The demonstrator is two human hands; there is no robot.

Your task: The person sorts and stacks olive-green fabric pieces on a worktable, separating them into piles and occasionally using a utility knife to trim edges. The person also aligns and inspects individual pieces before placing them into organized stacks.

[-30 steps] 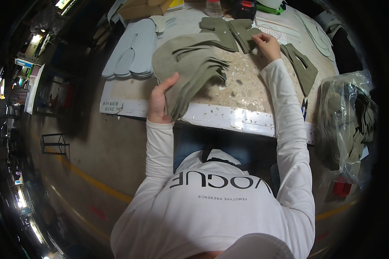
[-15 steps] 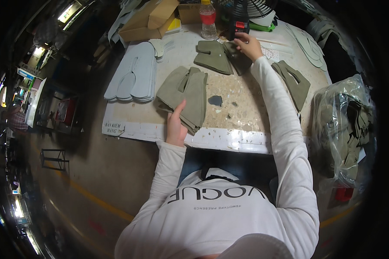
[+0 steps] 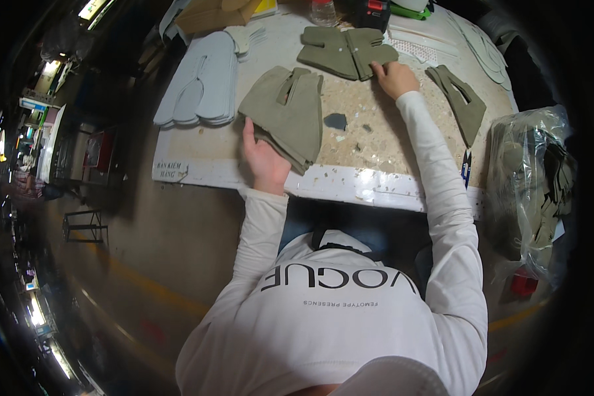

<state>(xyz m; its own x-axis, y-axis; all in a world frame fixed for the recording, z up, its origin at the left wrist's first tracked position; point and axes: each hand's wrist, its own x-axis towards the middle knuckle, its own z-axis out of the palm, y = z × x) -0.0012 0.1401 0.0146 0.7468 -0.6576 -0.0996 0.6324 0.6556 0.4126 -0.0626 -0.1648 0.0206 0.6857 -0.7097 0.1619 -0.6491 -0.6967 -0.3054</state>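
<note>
Toward the left of the table's middle lies a thick stack of olive-green cut fabric pieces [image 3: 280, 109], each with a slot. My left hand [image 3: 265, 160] grips its near-left edge, some fingers hidden under the stack. Farther back, a smaller olive stack [image 3: 328, 54] lies against another olive piece [image 3: 371, 53], their edges almost meeting. The near right edge of that piece is between the closed fingers of my right hand [image 3: 398, 79]. An olive piece with a long opening [image 3: 461, 105] lies apart on the right.
Pale grey cut pieces [image 3: 201, 82] are stacked at the left. Along the back stand a cardboard box [image 3: 211, 16], a bottle [image 3: 323, 12] and a black and red tool [image 3: 374, 14]. A clear plastic bag [image 3: 528, 185] of olive pieces is beside the table's right edge.
My right hand has come nearer, and the piece by it now lies flatter beside the smaller stack. My left thumb has shifted from the big stack's top to its left edge. The view has tilted.
</note>
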